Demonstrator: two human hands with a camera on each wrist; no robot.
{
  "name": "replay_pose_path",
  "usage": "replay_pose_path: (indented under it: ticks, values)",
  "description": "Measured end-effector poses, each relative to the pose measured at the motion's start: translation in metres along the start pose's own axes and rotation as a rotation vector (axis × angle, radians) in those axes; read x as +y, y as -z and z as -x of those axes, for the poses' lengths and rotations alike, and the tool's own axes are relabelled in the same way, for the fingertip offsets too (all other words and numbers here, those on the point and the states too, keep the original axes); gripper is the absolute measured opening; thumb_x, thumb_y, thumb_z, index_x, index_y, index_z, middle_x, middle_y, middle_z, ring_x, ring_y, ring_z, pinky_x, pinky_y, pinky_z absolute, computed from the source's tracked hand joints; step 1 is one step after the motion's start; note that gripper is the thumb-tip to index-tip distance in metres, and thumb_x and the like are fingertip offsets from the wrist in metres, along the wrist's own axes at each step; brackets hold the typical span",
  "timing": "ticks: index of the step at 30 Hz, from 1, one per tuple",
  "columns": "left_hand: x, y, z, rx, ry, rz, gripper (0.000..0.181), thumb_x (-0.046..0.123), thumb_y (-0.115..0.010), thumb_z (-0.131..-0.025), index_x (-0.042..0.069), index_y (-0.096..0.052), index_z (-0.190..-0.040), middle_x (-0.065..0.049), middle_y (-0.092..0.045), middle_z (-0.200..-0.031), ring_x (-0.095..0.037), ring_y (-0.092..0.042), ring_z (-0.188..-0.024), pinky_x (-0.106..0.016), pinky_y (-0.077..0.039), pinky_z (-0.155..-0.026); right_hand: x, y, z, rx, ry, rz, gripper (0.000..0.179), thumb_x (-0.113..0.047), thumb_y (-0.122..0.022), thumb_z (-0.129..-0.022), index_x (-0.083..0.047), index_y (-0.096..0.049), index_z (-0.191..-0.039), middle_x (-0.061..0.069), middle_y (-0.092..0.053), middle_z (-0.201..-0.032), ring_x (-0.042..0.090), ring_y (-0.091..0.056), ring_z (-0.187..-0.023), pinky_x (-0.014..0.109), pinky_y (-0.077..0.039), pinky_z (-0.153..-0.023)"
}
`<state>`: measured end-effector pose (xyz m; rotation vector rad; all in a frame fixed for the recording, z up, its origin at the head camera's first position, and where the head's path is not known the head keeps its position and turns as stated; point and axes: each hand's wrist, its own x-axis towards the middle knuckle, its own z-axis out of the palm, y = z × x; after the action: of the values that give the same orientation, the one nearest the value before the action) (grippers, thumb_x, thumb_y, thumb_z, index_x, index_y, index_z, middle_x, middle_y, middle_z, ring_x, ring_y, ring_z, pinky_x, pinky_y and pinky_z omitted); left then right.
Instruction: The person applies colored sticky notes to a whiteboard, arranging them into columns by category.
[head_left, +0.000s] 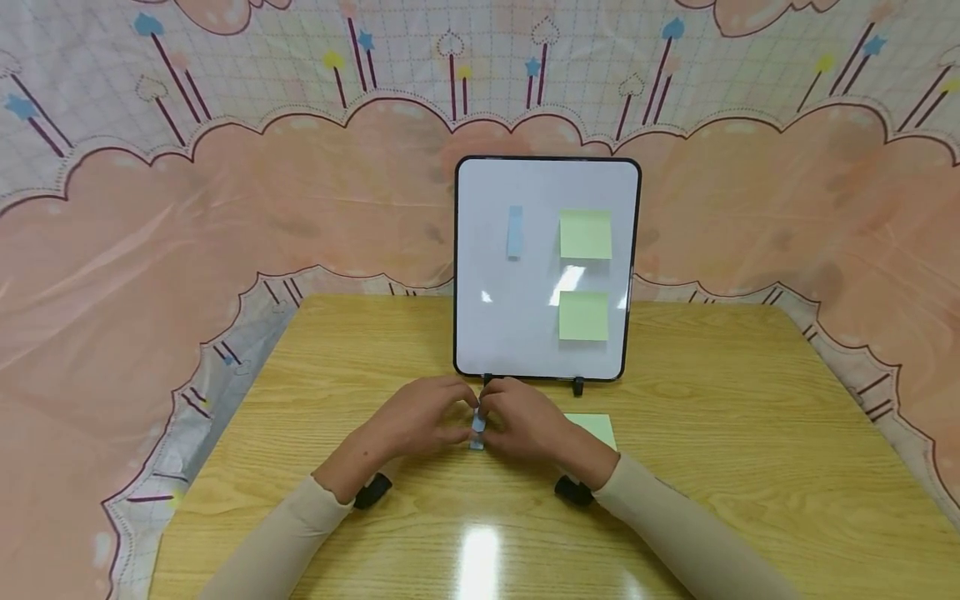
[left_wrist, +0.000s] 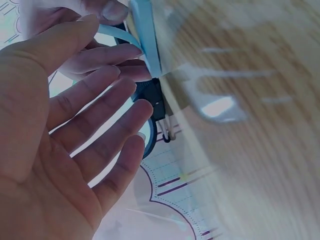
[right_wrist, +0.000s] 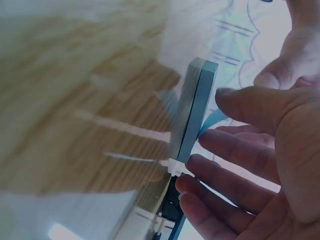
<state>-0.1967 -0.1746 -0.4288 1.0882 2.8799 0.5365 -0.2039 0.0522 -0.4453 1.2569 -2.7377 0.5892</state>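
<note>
A narrow pad of blue sticky notes lies on the table in front of the whiteboard, between my hands. Its top strip is lifted and curls away from the pad; the free end is hidden behind a thumb. My left hand comes in from the left with thumb and fingers apart, fingertips close beside the pad. From the other side, my right hand has its index fingertip right at the pad and the curled strip, thumb spread away from it.
The whiteboard stands upright on black feet at the back. It carries a blue strip note and two green sticky notes. A green sticky pad lies on the wooden table, partly behind my right wrist. A patterned cloth surrounds the table.
</note>
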Motion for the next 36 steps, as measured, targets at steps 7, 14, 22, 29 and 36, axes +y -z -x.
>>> replay_pose_path:
  ticks: [7, 14, 22, 29, 36]
  values:
    - [0.002, 0.007, 0.004, 0.027, -0.012, -0.013, 0.038, 0.043, -0.082, -0.094, 0.017, -0.075, -0.121, 0.006, -0.072, -0.120, -0.017, -0.069, -0.114, -0.039, -0.057, -0.096, 0.002, -0.001, -0.008, -0.006, 0.008, 0.001, 0.013, -0.026, -0.080, -0.096, -0.014, -0.083, -0.095, -0.001, -0.073, -0.104, 0.017, -0.066, -0.094, 0.030, -0.056, -0.083]
    - [0.017, 0.015, 0.008, 0.046, -0.075, 0.005, 0.028, 0.035, -0.082, -0.095, 0.016, -0.075, -0.114, 0.005, -0.074, -0.113, -0.017, -0.071, -0.104, -0.038, -0.058, -0.088, 0.001, 0.001, -0.012, 0.035, 0.016, -0.022, 0.006, -0.013, -0.076, -0.094, -0.013, -0.081, -0.091, 0.000, -0.074, -0.098, 0.017, -0.068, -0.093, 0.031, -0.057, -0.082]
    - [0.038, 0.014, 0.011, 0.006, -0.147, -0.065, 0.021, 0.033, -0.082, -0.095, 0.019, -0.078, -0.110, 0.005, -0.074, -0.103, -0.013, -0.069, -0.092, -0.034, -0.057, -0.082, 0.004, -0.002, -0.012, 0.046, 0.009, -0.048, 0.023, -0.016, -0.076, -0.097, -0.019, -0.074, -0.073, -0.005, -0.069, -0.087, 0.014, -0.065, -0.085, 0.028, -0.054, -0.077]
    - [0.043, 0.001, 0.012, -0.022, -0.184, -0.224, 0.027, 0.035, -0.079, -0.096, 0.020, -0.078, -0.119, 0.008, -0.076, -0.111, -0.010, -0.070, -0.093, -0.039, -0.058, -0.084, 0.006, -0.005, -0.011, 0.040, 0.007, -0.013, 0.015, -0.017, -0.078, -0.096, -0.015, -0.076, -0.082, -0.002, -0.074, -0.094, 0.017, -0.067, -0.091, 0.032, -0.056, -0.081]
    - [0.040, -0.008, 0.012, -0.026, -0.151, -0.351, 0.024, 0.039, -0.079, -0.095, 0.021, -0.081, -0.111, 0.006, -0.076, -0.116, -0.015, -0.070, -0.098, -0.043, -0.057, -0.084, 0.007, -0.005, -0.010, 0.058, 0.009, 0.011, 0.013, -0.015, -0.077, -0.097, -0.015, -0.077, -0.084, -0.005, -0.072, -0.084, 0.015, -0.065, -0.085, 0.031, -0.055, -0.078]
